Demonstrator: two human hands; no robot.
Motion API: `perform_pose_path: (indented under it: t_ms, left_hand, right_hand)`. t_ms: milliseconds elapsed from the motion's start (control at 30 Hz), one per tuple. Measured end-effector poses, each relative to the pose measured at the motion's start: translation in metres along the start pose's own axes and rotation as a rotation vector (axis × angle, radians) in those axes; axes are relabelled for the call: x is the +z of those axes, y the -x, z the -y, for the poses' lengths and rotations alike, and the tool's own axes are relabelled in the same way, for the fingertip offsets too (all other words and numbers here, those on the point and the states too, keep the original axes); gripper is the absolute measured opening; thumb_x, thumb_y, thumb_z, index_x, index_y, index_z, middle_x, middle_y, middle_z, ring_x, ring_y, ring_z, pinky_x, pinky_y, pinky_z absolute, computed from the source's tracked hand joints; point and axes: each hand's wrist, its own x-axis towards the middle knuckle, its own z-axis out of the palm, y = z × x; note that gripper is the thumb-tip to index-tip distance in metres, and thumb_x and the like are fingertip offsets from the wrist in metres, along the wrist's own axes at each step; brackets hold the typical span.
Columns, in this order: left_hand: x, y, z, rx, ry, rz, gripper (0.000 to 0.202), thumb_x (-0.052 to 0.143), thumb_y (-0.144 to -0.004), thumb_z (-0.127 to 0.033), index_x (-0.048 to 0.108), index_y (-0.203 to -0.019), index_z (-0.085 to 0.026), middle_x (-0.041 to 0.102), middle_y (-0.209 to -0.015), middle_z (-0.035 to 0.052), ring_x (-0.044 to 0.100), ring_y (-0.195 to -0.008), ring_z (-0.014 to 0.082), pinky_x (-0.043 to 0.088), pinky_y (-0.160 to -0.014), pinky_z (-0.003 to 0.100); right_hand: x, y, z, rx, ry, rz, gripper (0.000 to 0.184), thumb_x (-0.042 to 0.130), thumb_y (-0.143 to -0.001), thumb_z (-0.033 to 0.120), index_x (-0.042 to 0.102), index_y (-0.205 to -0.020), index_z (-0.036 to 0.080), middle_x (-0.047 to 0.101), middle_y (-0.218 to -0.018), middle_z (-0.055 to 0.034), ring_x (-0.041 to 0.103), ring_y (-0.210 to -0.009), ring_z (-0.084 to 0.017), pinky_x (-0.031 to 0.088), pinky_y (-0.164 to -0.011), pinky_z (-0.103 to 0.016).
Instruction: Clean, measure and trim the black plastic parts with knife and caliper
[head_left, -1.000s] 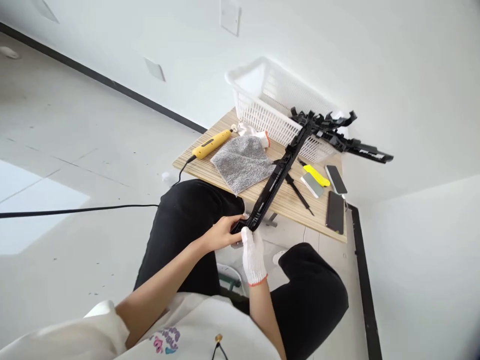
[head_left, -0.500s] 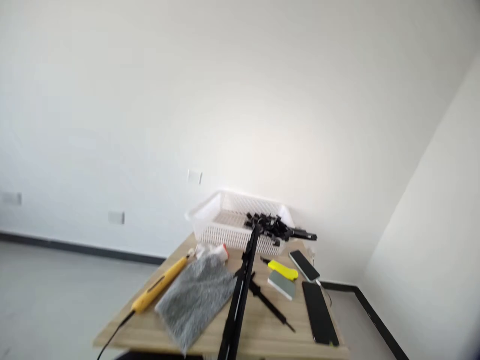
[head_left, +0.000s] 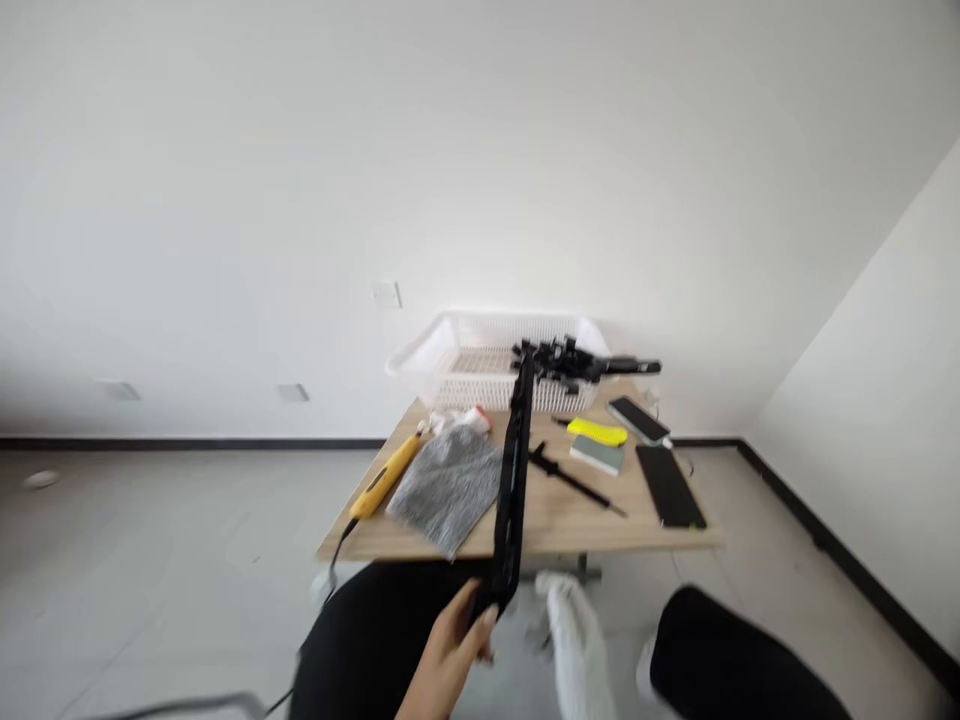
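Note:
My bare left hand (head_left: pixel 450 650) is closed around the lower end of a long black plastic strip (head_left: pixel 514 480). The strip rises steeply from my lap over the wooden table (head_left: pixel 555 525) toward the white basket (head_left: pixel 480 355). My right hand (head_left: pixel 574 635), in a white glove, is low beside the strip's end and apart from it. Motion smears it, so its fingers do not show. My black-trousered knees are below the table's near edge.
Black plastic parts (head_left: pixel 581 362) stick out of the basket. On the table lie a yellow corded tool (head_left: pixel 386 475), a grey cloth (head_left: pixel 450 480), a spare glove (head_left: pixel 465 420), a black screwdriver (head_left: pixel 574 480), a yellow knife (head_left: pixel 596 432), a grey block (head_left: pixel 596 455) and two phones (head_left: pixel 670 485). White walls stand behind and to the right.
The view swung up to the wall and came partly back down. My gloved right hand, which gripped the strip's end a second ago, is now off it; my left hand still holds it.

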Motion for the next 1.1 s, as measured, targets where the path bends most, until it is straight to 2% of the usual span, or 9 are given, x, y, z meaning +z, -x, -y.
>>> perform_pose_path:
  t_ms: [67, 167, 333, 400, 467, 567, 667, 867, 1100]
  left_hand:
    - [-0.002, -0.002, -0.006, 0.036, -0.025, 0.106, 0.067, 0.07, -0.078, -0.067, 0.061, -0.117, -0.013, 0.056, -0.058, -0.0042, 0.053, -0.056, 0.015, 0.053, -0.06, 0.031]
    - [-0.004, -0.007, -0.007, 0.057, -0.049, 0.205, 0.049, 0.066, -0.086, -0.058, 0.061, -0.108, -0.014, 0.054, -0.058, -0.005, 0.053, -0.056, 0.0128, 0.049, -0.06, 0.027]
    - [-0.007, -0.007, 0.003, 0.049, -0.032, 0.297, 0.042, 0.065, -0.089, -0.052, 0.062, -0.107, -0.014, 0.057, -0.061, -0.0038, 0.056, -0.058, 0.0129, 0.049, -0.062, 0.027]
    - [-0.006, -0.007, 0.004, 0.043, 0.003, 0.315, 0.043, 0.066, -0.088, -0.053, 0.063, -0.106, -0.014, 0.056, -0.059, -0.0038, 0.055, -0.057, 0.0125, 0.047, -0.061, 0.026]
    - [-0.004, -0.006, 0.002, 0.029, 0.047, 0.318, 0.047, 0.069, -0.086, -0.053, 0.063, -0.109, -0.013, 0.058, -0.06, -0.0031, 0.056, -0.057, 0.0127, 0.046, -0.058, 0.026]
    - [-0.002, -0.005, -0.006, -0.008, 0.109, 0.3, 0.053, 0.072, -0.084, -0.051, 0.059, -0.12, -0.014, 0.064, -0.066, -0.0006, 0.062, -0.062, 0.0151, 0.049, -0.058, 0.026]
    - [0.001, -0.003, -0.014, -0.012, 0.16, 0.287, 0.06, 0.073, -0.085, -0.05, 0.052, -0.13, -0.016, 0.071, -0.076, 0.0035, 0.07, -0.071, 0.0184, 0.054, -0.061, 0.027]
    - [0.003, -0.008, -0.035, 0.096, 0.243, 0.208, 0.052, 0.067, -0.09, -0.052, 0.05, -0.126, -0.019, 0.076, -0.091, 0.0088, 0.075, -0.084, 0.0212, 0.062, -0.064, 0.028]
    - [-0.004, -0.061, -0.107, 0.338, 0.173, 0.141, 0.049, 0.071, -0.084, -0.056, 0.055, -0.112, -0.018, 0.072, -0.075, 0.0031, 0.073, -0.068, 0.0191, 0.062, -0.061, 0.03]
  right_hand:
    - [0.002, 0.024, -0.012, 0.13, -0.137, -0.085, 0.034, 0.048, -0.099, 0.054, 0.068, -0.1, 0.027, 0.065, -0.077, -0.0001, 0.06, -0.063, -0.016, 0.048, -0.053, -0.028]
    - [-0.01, 0.023, -0.005, 0.076, -0.117, -0.199, 0.032, 0.052, -0.097, 0.053, 0.063, -0.094, 0.023, 0.065, -0.077, -0.0017, 0.058, -0.065, -0.015, 0.05, -0.061, -0.029]
    - [-0.056, -0.06, 0.038, -0.212, 0.528, -0.391, 0.035, 0.048, -0.099, 0.046, 0.069, -0.114, 0.022, 0.073, -0.111, -0.0095, 0.067, -0.102, -0.022, 0.05, -0.094, -0.036]
    - [-0.074, -0.109, 0.054, -0.22, 0.865, -0.286, 0.036, 0.042, -0.101, 0.038, 0.069, -0.12, 0.022, 0.071, -0.121, -0.0104, 0.066, -0.11, -0.024, 0.048, -0.096, -0.038]
    - [-0.086, -0.16, 0.067, -0.115, 1.241, -0.05, 0.043, 0.036, -0.102, 0.029, 0.065, -0.132, 0.02, 0.066, -0.132, -0.0132, 0.063, -0.118, -0.027, 0.047, -0.098, -0.04]
    - [-0.094, -0.228, 0.081, -0.043, 1.328, 0.171, 0.042, 0.056, -0.091, 0.023, 0.067, -0.131, 0.02, 0.067, -0.132, -0.013, 0.064, -0.115, -0.026, 0.048, -0.095, -0.035]
    - [-0.092, -0.271, 0.091, 0.013, 1.366, 0.349, 0.045, 0.065, -0.082, 0.018, 0.071, -0.127, 0.021, 0.068, -0.133, -0.0086, 0.064, -0.114, -0.024, 0.047, -0.096, -0.031]
    - [-0.088, -0.286, 0.097, 0.071, 1.437, 0.489, 0.049, 0.071, -0.08, 0.034, 0.072, -0.127, 0.021, 0.07, -0.128, -0.0079, 0.067, -0.103, -0.023, 0.049, -0.087, -0.031]
    - [-0.074, -0.275, 0.094, 0.048, 1.631, 0.401, 0.042, 0.071, -0.072, 0.025, 0.075, -0.111, 0.014, 0.072, -0.11, -0.0157, 0.066, -0.098, -0.029, 0.048, -0.082, -0.037]
